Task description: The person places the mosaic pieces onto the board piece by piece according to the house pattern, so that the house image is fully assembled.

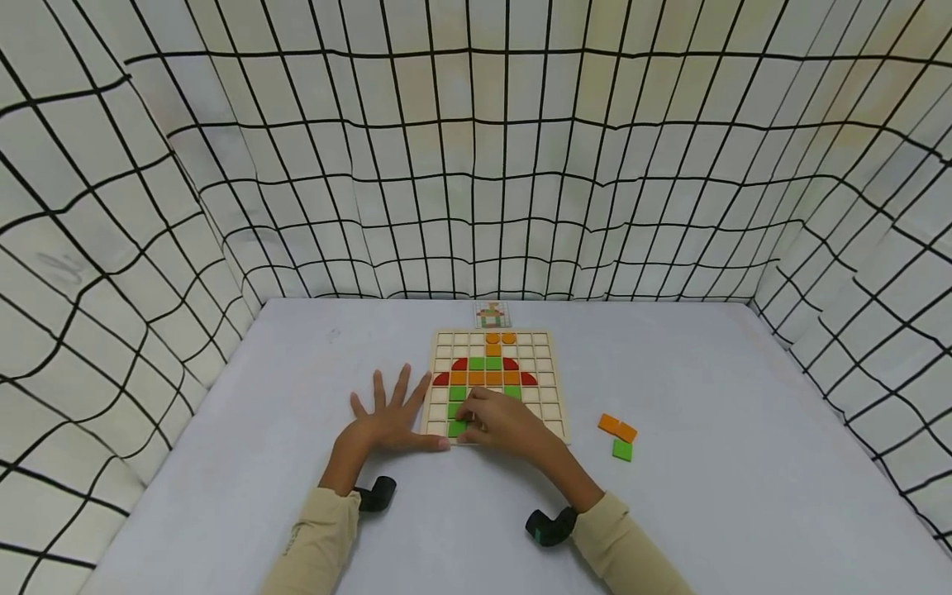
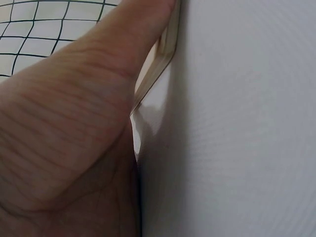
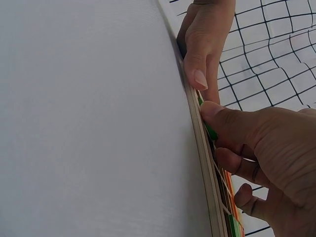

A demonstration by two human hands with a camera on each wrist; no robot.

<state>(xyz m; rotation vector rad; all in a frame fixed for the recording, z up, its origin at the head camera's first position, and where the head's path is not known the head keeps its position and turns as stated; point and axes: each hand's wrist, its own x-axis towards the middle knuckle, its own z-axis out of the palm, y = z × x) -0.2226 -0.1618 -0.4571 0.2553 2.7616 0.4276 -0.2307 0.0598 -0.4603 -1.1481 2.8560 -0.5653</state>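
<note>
A wooden grid board (image 1: pixel 550 393) lies flat, with green, orange and red tiles in its cells. My left hand (image 1: pixel 390 426) has its fingers spread beside the board's left edge, and its thumb rests on the near left corner. Over the lower part of the board, my right hand (image 1: pixel 509 423) pinches a green tile (image 3: pixel 211 131) between thumb and index finger near that same corner. In the right wrist view this tile sits at the board's rim, slightly tilted. Part of the tile and the cells under my right palm are hidden.
Two orange tiles (image 1: pixel 617 427) and a green tile (image 1: pixel 622 450) lie loose on the white table (image 1: pixel 706 496), right of the board. A small pattern card (image 1: pixel 492 314) lies beyond the board's far edge. Black netting over white cloth (image 1: pixel 491 149) surrounds the table's back and sides.
</note>
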